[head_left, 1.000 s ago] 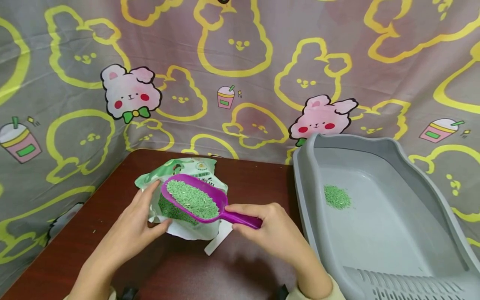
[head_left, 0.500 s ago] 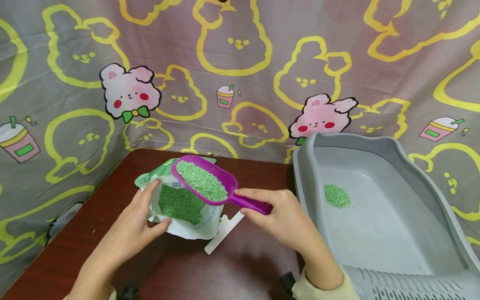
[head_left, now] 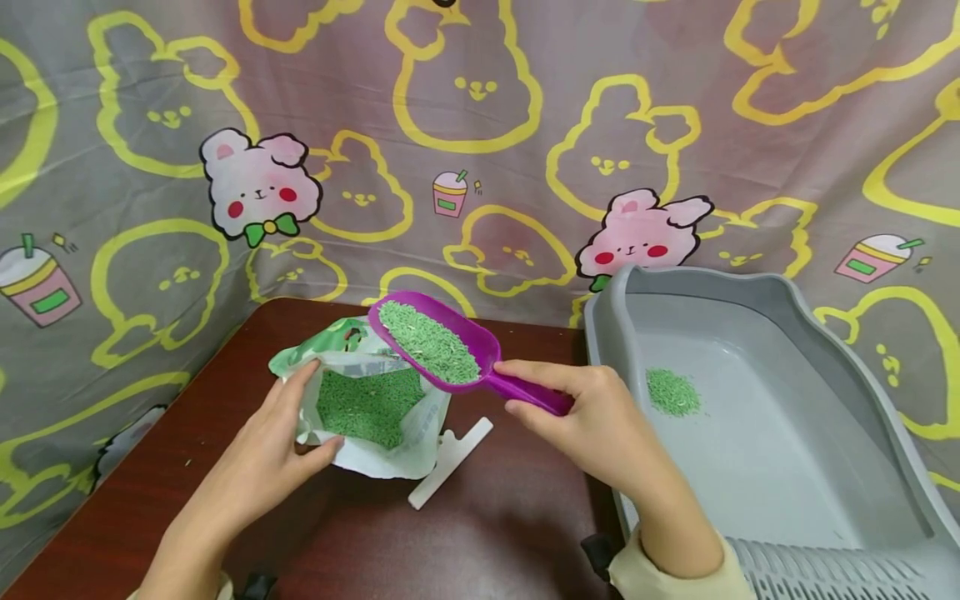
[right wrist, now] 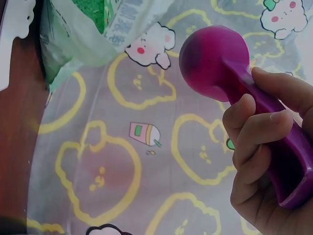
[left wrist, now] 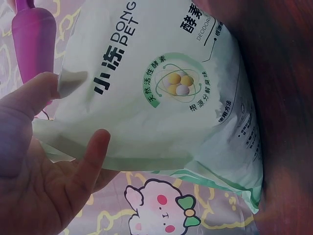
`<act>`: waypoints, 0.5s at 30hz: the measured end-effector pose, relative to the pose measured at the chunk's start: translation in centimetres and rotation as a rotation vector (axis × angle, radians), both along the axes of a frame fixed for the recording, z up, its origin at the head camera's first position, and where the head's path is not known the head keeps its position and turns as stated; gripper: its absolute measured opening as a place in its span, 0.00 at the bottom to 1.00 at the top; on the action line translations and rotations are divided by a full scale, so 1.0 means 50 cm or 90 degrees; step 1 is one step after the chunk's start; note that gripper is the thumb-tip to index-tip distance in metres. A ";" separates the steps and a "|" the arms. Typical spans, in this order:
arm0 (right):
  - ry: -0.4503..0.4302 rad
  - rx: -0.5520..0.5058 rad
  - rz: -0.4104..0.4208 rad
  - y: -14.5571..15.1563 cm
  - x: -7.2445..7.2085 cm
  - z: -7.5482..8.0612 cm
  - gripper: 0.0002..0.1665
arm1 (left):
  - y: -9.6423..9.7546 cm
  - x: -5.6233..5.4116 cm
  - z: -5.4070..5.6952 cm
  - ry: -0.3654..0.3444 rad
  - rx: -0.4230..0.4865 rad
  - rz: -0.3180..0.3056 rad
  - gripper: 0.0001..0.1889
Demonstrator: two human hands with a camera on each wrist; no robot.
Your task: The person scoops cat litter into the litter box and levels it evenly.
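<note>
My right hand (head_left: 592,417) grips the handle of a purple scoop (head_left: 486,346) heaped with green cat litter (head_left: 427,337). The scoop is above the right back rim of an open bag of cat litter (head_left: 386,462). Green pellets (head_left: 363,412) show inside the bag's mouth. With thumb and fingers, my left hand (head_left: 258,454) holds the left side of the bag. Printed lettering and a round emblem cover the bag's side (left wrist: 161,127) in the left wrist view. In the right wrist view, fingers (right wrist: 264,129) curl round the handle and the scoop's underside (right wrist: 210,58) shows.
A grey litter box (head_left: 617,367) stands to the right, with a small patch of green litter (head_left: 672,392) on its floor and a slotted section at its near end. A white sealing clip (head_left: 450,467) lies beside the bag on the brown table (head_left: 360,542). Patterned cloth hangs behind.
The right hand has lifted the loaded scoop and moved it right and away from over the bag's mouth, uncovering the litter and the white clip. The left hand has stayed on the bag.
</note>
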State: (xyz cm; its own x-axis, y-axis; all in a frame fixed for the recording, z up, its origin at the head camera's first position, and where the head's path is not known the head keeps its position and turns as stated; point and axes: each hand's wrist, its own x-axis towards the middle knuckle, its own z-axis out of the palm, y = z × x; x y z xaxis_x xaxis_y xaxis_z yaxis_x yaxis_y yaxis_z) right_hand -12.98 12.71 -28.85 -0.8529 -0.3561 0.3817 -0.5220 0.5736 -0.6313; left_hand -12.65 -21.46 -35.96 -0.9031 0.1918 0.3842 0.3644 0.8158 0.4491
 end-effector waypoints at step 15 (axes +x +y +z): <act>0.007 0.033 -0.046 0.065 0.003 0.042 0.22 | 0.000 0.002 0.003 -0.021 0.000 0.004 0.49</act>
